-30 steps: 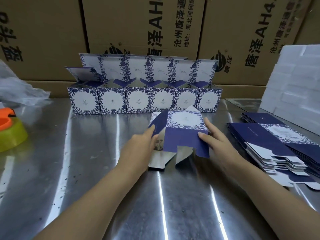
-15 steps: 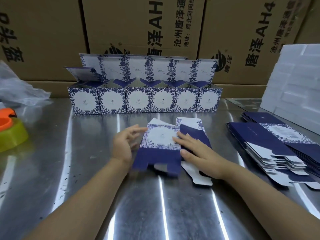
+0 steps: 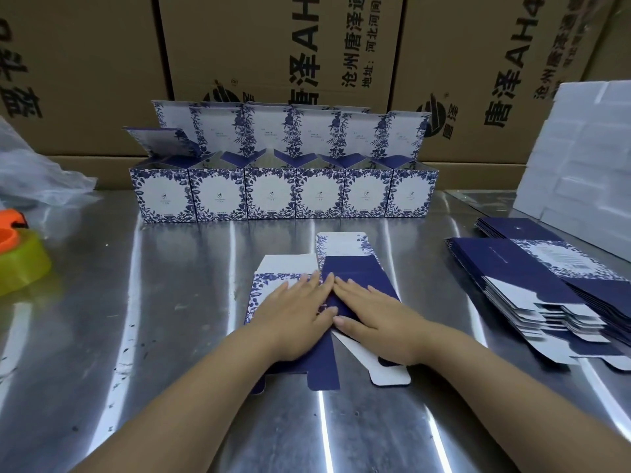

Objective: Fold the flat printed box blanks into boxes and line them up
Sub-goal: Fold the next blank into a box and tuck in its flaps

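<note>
Left hand [image 3: 293, 312]: found laid palm-down on the flower-printed panel; fingers [image 3: 309, 285] straight and together, released, grasping nothing.
Right hand [image 3: 372, 308]: found flat on the navy panel; likewise straight-fingered, pressing only, nothing clenched. Fingertips of both hands met at the middle crease.
Box blank [image 3: 345, 257]: located directly under both palms, flattened against the table [image 3: 170, 302]. Rounded top flap seen beyond the fingertips, bottom tabs seen back past the wrists.
Weight: judged very light; liftable by two fingertips.
Stiffness: judged thin card, firm across each panel, yielding only along the scored creases.
Surface: judged smooth and glossy; likely to skid on the polished metal unless pinned by the fingers.
Fragility: judged easy to dent at corners and tabs; any stray crease likely to show on the print.
Hold: judged best taken at the two long outer edges, just outside the little fingers, then squeezed inward to open the sleeve. Flap beyond the fingertips and tabs behind the wrists best left until after.
Finished boxes [image 3: 283, 196]: noted in a row well beyond the fingertips, six fronts counted, touching side by side, lids raised.
Spare blanks [image 3: 532, 278]: noted stacked flat, well apart to the right of the right-hand fingers.
</note>
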